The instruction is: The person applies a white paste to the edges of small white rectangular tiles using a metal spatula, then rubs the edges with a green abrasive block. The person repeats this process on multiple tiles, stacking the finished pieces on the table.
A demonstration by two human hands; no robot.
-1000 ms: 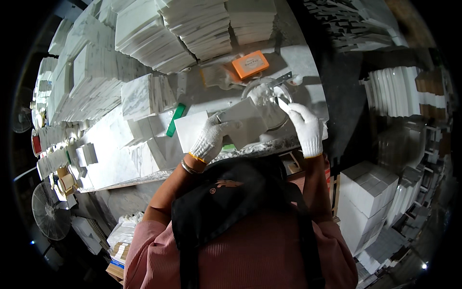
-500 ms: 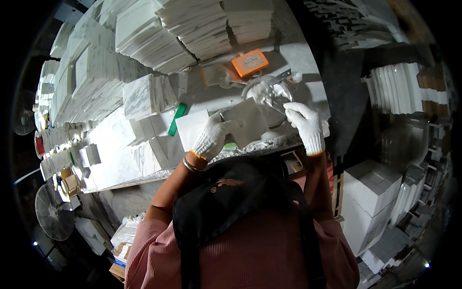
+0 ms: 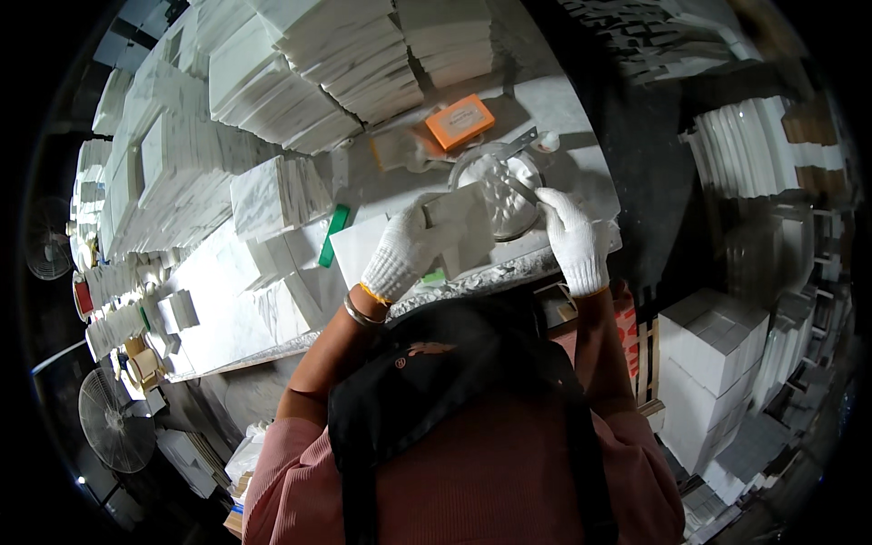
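Note:
My left hand (image 3: 400, 252), in a white knitted glove, grips a thin pale square tile (image 3: 470, 225) by its left side. Under that hand, another white tile (image 3: 352, 247) lies on the bench. My right hand (image 3: 578, 241), gloved the same way, is closed round a putty knife, its narrow metal blade (image 3: 523, 190) reaching over the white paste (image 3: 501, 178). The paste fills a round bowl (image 3: 529, 229) just right of the held tile. A second flat metal blade (image 3: 520, 141) rests across the bowl's far rim. The right hand's fingers hide the knife's handle.
Behind the bowl lies an orange box (image 3: 460, 122). A green strip (image 3: 333, 236) lies left of the tiles. Tall stacks of marble tiles (image 3: 272, 91) crowd the bench's back and left. White boxes (image 3: 713, 354) stand at the right, a fan (image 3: 116, 420) at the lower left.
My right hand has shifted slightly, and the putty knife's blade now shows over the paste. The held tile has moved slightly left in the picture, still in my left hand. The whole view has shifted a little.

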